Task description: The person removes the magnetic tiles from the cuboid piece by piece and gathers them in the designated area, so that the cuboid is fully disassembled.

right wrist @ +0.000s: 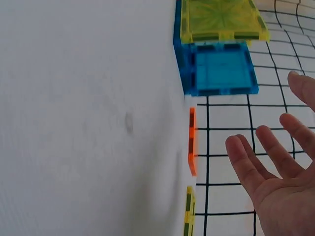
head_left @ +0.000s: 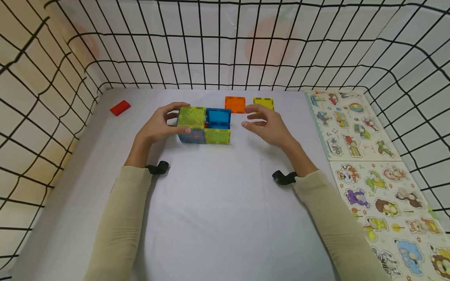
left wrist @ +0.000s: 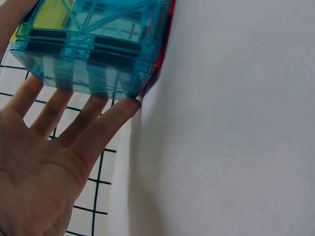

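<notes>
A block of see-through magnetic tiles (head_left: 191,136) stands on the white cloth, with a yellow tile on top of its left half. The right half has no top tile, so a blue tile (head_left: 218,117) shows at its back. My left hand (head_left: 154,127) holds the left half, thumb at the front and fingers around the far side; in the left wrist view the fingers lie against a blue tile wall (left wrist: 83,73). To the right, my right hand (head_left: 268,127) hovers with bent, spread fingers and nothing in it. Behind it lie an orange tile (head_left: 234,104) and a yellow tile (head_left: 263,102).
A red piece (head_left: 120,108) lies at the far left. Sticker-like picture boards (head_left: 365,158) with animals and vehicles cover the right side. Black wire mesh (head_left: 218,47) fences the back and both sides of the white cloth (head_left: 225,210).
</notes>
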Action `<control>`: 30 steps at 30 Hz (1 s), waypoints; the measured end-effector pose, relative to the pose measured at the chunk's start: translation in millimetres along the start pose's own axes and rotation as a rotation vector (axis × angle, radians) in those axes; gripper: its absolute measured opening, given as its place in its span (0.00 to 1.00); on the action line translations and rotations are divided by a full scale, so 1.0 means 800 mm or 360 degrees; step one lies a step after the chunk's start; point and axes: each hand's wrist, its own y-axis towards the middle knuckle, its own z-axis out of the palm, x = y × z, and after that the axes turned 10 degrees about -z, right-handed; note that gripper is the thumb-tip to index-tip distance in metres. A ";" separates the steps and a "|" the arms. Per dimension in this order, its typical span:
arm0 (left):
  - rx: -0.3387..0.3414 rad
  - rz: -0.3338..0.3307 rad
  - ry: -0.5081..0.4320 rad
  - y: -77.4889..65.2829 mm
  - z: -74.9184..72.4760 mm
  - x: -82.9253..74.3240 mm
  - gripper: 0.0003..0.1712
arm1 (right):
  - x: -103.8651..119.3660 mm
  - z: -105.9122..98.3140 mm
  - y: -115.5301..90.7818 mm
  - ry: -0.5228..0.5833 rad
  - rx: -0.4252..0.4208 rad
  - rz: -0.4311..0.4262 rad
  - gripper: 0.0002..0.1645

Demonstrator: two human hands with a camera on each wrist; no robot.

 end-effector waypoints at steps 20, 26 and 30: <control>0.0020 -0.0055 0.0115 0.000 -0.002 -0.008 0.47 | 0.014 0.030 -0.005 0.0145 0.0140 -0.0217 0.30; 0.0034 -0.0054 0.0113 -0.001 -0.002 -0.008 0.46 | 0.016 0.037 -0.005 0.0173 0.0170 -0.0239 0.30; 0.0045 -0.0057 0.0115 -0.003 -0.002 -0.010 0.45 | 0.016 0.042 -0.005 0.0190 0.0198 -0.0260 0.30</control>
